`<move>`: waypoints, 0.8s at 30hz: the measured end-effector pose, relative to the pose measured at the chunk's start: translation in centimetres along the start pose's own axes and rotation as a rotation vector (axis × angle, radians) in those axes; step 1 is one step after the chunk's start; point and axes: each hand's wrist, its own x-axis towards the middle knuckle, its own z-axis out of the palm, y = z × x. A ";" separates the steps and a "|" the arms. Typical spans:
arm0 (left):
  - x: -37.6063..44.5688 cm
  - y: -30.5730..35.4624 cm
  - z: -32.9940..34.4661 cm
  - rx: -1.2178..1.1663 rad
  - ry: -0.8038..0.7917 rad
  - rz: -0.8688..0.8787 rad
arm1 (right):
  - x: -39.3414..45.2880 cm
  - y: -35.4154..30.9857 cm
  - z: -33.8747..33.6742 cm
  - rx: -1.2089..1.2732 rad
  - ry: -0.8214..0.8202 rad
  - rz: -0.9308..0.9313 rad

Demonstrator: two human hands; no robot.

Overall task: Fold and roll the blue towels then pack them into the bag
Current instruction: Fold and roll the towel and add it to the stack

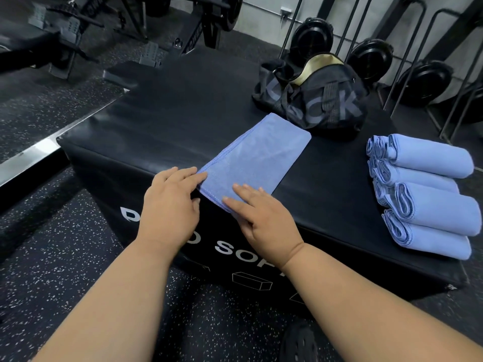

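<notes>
One folded blue towel [254, 158] is lying flat on the black counter [156, 121]. The left hand [170, 202] and right hand [264, 218], fingers straight and released, are pressing its near end. One dark bag [313, 100] is gaping open behind. Four rolled towels [428, 194] are stacking rightward, partly overlapping.

1. We've got a big black padded box [183, 113] here, white lettering on the front.
2. Floor [52, 257] is that black speckled rubber stuff.
3. Black plates [311, 35] sit on a rack [407, 61] by the wall, far right.
4. Top left we see dark machine frames [78, 22], too murky to name.
5. A wall outlet [285, 11] up top.
</notes>
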 end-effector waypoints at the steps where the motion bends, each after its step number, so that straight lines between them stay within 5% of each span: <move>1: 0.0 0.0 0.0 -0.003 -0.002 -0.002 | 0.1 -0.3 -0.4 0.053 -0.004 0.040; 8: -0.2 0.0 -0.2 -0.084 0.002 0.072 | -0.8 -1.0 -4.5 0.430 -0.027 0.435; 16: -1.6 2.9 -2.6 -0.366 -0.185 0.181 | -3.3 -0.7 -7.4 0.592 0.123 0.590; 24: -1.2 4.2 -1.6 -0.523 -0.244 0.022 | -3.1 -0.2 -8.6 0.646 0.104 0.644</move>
